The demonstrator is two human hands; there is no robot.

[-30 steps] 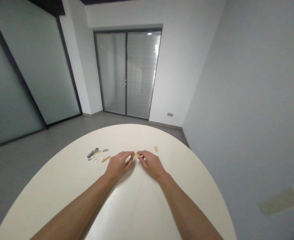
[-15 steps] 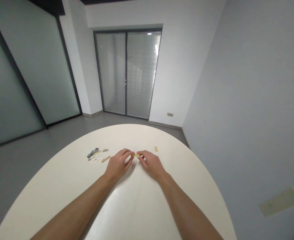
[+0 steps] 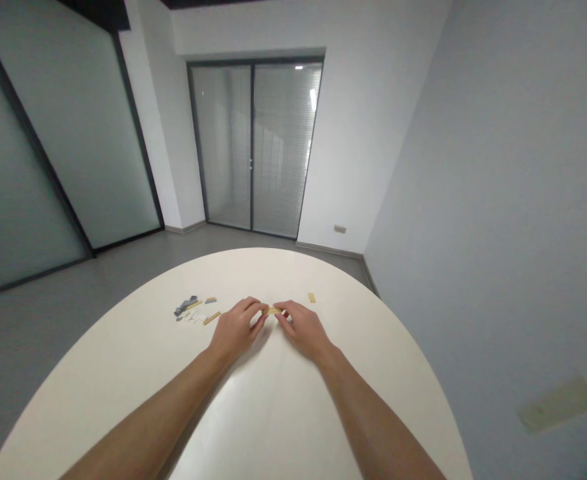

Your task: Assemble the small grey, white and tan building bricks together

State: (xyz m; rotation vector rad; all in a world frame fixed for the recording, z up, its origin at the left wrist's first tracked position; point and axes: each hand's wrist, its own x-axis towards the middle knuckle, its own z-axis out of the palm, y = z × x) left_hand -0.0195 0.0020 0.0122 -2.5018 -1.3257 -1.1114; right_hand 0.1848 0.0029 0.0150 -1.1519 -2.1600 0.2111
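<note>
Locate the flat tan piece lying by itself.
In the head view, the flat tan piece lies right of centre on the white table, just beyond the right hand.

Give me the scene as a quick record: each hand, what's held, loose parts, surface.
Left hand: pinching one end of a small tan piece
Right hand: fingertips at its other end
Loose parts, left of left hand: gray pieces, white bits, tan strip nearest the hand
Beyond right hand: flat yellowish patch, too small to identify
Surface: white table, rounded far edge
</note>
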